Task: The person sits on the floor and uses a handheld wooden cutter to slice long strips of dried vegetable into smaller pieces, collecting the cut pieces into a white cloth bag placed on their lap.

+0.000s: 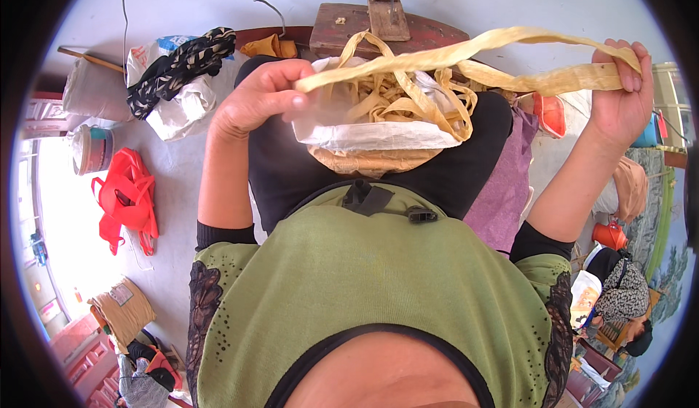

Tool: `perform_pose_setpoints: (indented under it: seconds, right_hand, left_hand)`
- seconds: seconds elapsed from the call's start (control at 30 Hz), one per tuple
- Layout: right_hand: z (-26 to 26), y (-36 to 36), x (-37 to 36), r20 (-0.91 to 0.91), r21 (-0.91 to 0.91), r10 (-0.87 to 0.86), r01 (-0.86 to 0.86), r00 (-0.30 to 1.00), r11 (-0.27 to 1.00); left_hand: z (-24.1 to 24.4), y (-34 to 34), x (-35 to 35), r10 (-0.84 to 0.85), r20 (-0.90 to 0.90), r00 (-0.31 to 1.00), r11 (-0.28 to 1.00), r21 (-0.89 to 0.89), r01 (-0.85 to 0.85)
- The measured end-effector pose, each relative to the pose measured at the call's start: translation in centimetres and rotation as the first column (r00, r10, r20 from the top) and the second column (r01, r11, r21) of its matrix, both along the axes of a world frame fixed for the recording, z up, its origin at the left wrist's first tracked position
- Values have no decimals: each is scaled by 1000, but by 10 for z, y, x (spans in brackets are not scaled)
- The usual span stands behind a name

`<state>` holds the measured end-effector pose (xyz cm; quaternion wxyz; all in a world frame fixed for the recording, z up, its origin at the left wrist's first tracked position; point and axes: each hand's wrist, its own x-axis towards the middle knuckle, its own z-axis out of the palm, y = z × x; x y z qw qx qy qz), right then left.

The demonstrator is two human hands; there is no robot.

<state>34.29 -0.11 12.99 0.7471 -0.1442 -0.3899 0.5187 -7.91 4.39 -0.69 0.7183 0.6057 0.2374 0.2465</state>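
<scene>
My left hand (262, 99) pinches the end of a flat, pale yellow braided strip (437, 57) between thumb and fingers. The strip stretches across in front of me to my right hand (622, 94), which grips it at a fold. From that fold, a second length runs back left and sags towards the middle. Between my thighs stands a white woven sack (377, 136) with its rim rolled down. Loose coils of the same kind of strip (401, 99) fill it and hang over its edge. Brown material (377, 159) shows under the sack's rim.
A worn wooden bench (338, 28) with an upright wooden block (389, 15) stands ahead. Left are a black patterned cloth (183, 69), a bucket (93, 148) and a red bag (128, 198). Purple cloth (499, 189) and an orange-red container (550, 114) lie right. Another person (622, 293) sits behind, right.
</scene>
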Motion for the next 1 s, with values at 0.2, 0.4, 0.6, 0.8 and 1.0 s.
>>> perform_pose_setpoints:
  seconds: [0.2,0.4,0.6,0.8,1.0]
  right_hand:
    - [-8,0,49,-124,-31,-116,113,985,993]
    - [-38,2,-27,474,-192,-174,294,863,936]
    - [-70,-7,-97,900,-154,111,68,421,986]
    - [-94,-7,-84,821,-190,66,162,568,968]
    - [-99,9,-36,378,-350,-111,253,919,902]
  left_hand:
    - [-10,6,-52,167,340,925,982,30,-188]
    - [44,5,0,286,106,952,933,194,-302]
    - [53,6,89,199,-177,964,901,419,-109]
    - [45,7,109,121,-185,975,941,334,-54]
    - [27,17,80,32,-114,993,985,171,-13]
